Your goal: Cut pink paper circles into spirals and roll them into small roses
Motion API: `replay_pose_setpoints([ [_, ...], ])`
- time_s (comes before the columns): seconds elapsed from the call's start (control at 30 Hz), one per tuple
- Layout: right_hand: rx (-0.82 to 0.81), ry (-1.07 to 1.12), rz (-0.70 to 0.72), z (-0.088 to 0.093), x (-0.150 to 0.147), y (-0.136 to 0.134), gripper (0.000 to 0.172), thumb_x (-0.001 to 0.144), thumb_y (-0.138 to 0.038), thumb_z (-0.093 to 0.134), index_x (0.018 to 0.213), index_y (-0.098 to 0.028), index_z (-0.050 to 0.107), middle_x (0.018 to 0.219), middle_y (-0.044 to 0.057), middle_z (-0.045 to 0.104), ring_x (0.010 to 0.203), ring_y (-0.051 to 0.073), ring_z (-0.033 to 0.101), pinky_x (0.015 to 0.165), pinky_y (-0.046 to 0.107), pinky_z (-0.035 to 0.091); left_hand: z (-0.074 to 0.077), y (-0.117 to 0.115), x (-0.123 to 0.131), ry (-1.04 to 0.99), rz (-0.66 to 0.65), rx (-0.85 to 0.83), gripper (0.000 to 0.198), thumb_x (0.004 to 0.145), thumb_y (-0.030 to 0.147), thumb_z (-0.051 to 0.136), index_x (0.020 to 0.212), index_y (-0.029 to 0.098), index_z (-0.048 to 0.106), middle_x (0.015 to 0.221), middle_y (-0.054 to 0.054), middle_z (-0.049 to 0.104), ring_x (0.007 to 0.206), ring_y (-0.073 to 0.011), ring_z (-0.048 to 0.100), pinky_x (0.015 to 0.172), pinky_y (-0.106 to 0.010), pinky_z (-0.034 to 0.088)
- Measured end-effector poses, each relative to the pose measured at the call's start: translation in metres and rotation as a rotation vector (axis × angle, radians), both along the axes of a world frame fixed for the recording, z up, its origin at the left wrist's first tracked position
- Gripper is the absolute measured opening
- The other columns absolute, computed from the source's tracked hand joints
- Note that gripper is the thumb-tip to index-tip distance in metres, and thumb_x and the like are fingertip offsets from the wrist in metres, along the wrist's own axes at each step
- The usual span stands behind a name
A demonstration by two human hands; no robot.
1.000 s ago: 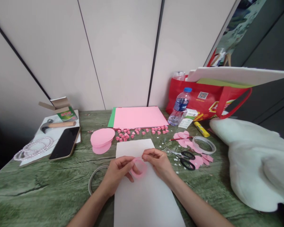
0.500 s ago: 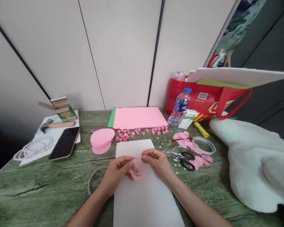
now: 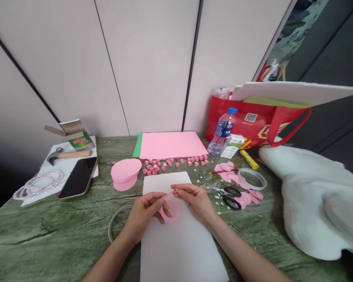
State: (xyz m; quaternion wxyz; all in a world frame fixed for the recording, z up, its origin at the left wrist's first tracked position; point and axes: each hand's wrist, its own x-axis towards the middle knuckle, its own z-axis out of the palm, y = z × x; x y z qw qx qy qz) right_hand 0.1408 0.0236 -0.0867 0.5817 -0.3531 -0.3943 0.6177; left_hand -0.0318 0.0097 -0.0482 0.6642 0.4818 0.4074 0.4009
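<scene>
A curled pink paper strip (image 3: 175, 214) hangs in loose loops over the white board (image 3: 182, 250). My left hand (image 3: 145, 213) pinches it between thumb and fingers, with the loops at the fingertips. The strip's other end is gripped in the fingertips of my right hand (image 3: 195, 201), where a small pink bit shows; its exact shape is too small to tell. Between the two hands a short stretch of strip is pulled nearly straight. Just beyond the board lie several small rolled pink paper roses (image 3: 155, 168).
Left are pink paper discs (image 3: 126, 168), a tape roll (image 3: 113, 225), a phone (image 3: 78, 177), a hammer (image 3: 70, 154) and beads (image 3: 41, 184). Right are scissors (image 3: 231, 192), paper scraps (image 3: 243, 199), another tape roll (image 3: 263, 182), a bottle (image 3: 222, 135) and a white foam form (image 3: 308, 203).
My right hand has shifted slightly left and turned over the strip's end. A stretch of strip now shows taut between the hands. The view has moved slightly.
</scene>
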Motion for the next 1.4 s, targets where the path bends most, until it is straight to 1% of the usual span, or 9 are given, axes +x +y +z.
replay_pose_setpoints([
  [0.2, -0.005, -0.014, -0.025, 0.0004, -0.0010, -0.0007, 0.015, 0.058, -0.021, 0.076, 0.069, -0.018, 0.067, 0.061, -0.001, 0.067, 0.055, 0.011, 0.058, 0.056, 0.023, 0.048, -0.0022, -0.0013, 0.0038, 0.018, -0.028, -0.009, 0.023, 0.074, 0.028, 0.061, 0.088, 0.011, 0.063, 0.066, -0.005, 0.064, 0.053, -0.0129, 0.056, 0.045, -0.023, 0.044],
  [0.3, -0.007, -0.017, -0.026, 0.0008, -0.0014, -0.0015, 0.015, 0.055, -0.020, 0.077, 0.065, -0.019, 0.065, 0.056, -0.003, 0.063, 0.052, 0.010, 0.057, 0.053, 0.022, 0.047, -0.0038, -0.0022, 0.0047, 0.049, -0.055, 0.013, 0.023, 0.073, 0.029, 0.062, 0.086, 0.011, 0.064, 0.067, -0.006, 0.066, 0.054, -0.0124, 0.056, 0.049, -0.024, 0.045],
  [0.47, -0.012, -0.014, -0.047, 0.0014, -0.0012, -0.0010, 0.015, 0.057, -0.022, 0.076, 0.069, -0.019, 0.069, 0.061, 0.000, 0.067, 0.055, 0.011, 0.058, 0.058, 0.024, 0.049, -0.0029, -0.0024, 0.0042, 0.051, -0.060, 0.001, 0.025, 0.073, 0.031, 0.062, 0.088, 0.012, 0.065, 0.067, -0.005, 0.067, 0.055, -0.0127, 0.055, 0.050, -0.024, 0.045],
  [0.67, 0.006, -0.021, 0.026, 0.0039, -0.0001, -0.0012, 0.019, 0.066, -0.029, 0.070, 0.082, -0.018, 0.071, 0.096, 0.008, 0.068, 0.076, 0.015, 0.063, 0.075, 0.030, 0.050, -0.0004, 0.0000, 0.0037, 0.068, -0.026, 0.018, 0.027, 0.073, 0.031, 0.062, 0.090, 0.011, 0.065, 0.063, -0.004, 0.065, 0.051, -0.0110, 0.052, 0.050, -0.023, 0.043],
  [0.83, 0.011, -0.017, 0.014, 0.0013, -0.0004, -0.0002, 0.018, 0.065, -0.028, 0.071, 0.080, -0.018, 0.071, 0.088, 0.007, 0.070, 0.074, 0.015, 0.063, 0.073, 0.029, 0.051, -0.0020, 0.0006, 0.0034, 0.071, -0.028, 0.013, 0.025, 0.073, 0.031, 0.062, 0.088, 0.010, 0.065, 0.062, -0.004, 0.064, 0.052, -0.0114, 0.053, 0.050, -0.023, 0.042],
  [1.03, -0.016, 0.003, -0.010, -0.0009, -0.0008, 0.0005, 0.016, 0.060, -0.023, 0.075, 0.073, -0.018, 0.067, 0.065, 0.000, 0.068, 0.059, 0.012, 0.060, 0.061, 0.025, 0.050, -0.0046, -0.0001, 0.0032, 0.062, -0.085, 0.004, 0.025, 0.073, 0.030, 0.062, 0.090, 0.012, 0.064, 0.064, -0.004, 0.065, 0.052, -0.0109, 0.052, 0.050, -0.023, 0.042],
  [1.17, -0.029, -0.001, -0.034, -0.0005, -0.0001, 0.0005, 0.018, 0.055, -0.022, 0.077, 0.068, -0.019, 0.066, 0.059, -0.002, 0.065, 0.055, 0.012, 0.058, 0.056, 0.024, 0.049, -0.0033, -0.0008, 0.0039, 0.059, -0.109, 0.010, 0.028, 0.072, 0.031, 0.062, 0.093, 0.013, 0.065, 0.065, -0.004, 0.064, 0.054, -0.0115, 0.052, 0.049, -0.022, 0.042],
  [1.3, -0.033, -0.018, -0.083, 0.0011, -0.0002, 0.0004, 0.017, 0.054, -0.023, 0.078, 0.067, -0.019, 0.068, 0.065, -0.001, 0.066, 0.058, 0.012, 0.059, 0.059, 0.025, 0.049, 0.0002, -0.0007, 0.0042, 0.058, -0.100, 0.039, 0.030, 0.072, 0.032, 0.062, 0.096, 0.013, 0.065, 0.065, -0.003, 0.063, 0.056, -0.0116, 0.051, 0.049, -0.022, 0.043],
  [1.4, -0.015, -0.020, -0.059, 0.0030, -0.0007, 0.0001, 0.016, 0.058, -0.025, 0.075, 0.072, -0.018, 0.070, 0.086, 0.004, 0.069, 0.067, 0.014, 0.062, 0.069, 0.029, 0.050, 0.0024, -0.0001, 0.0041, 0.068, -0.063, 0.039, 0.030, 0.072, 0.032, 0.062, 0.095, 0.012, 0.066, 0.064, -0.004, 0.061, 0.055, -0.0110, 0.050, 0.048, -0.021, 0.042],
])
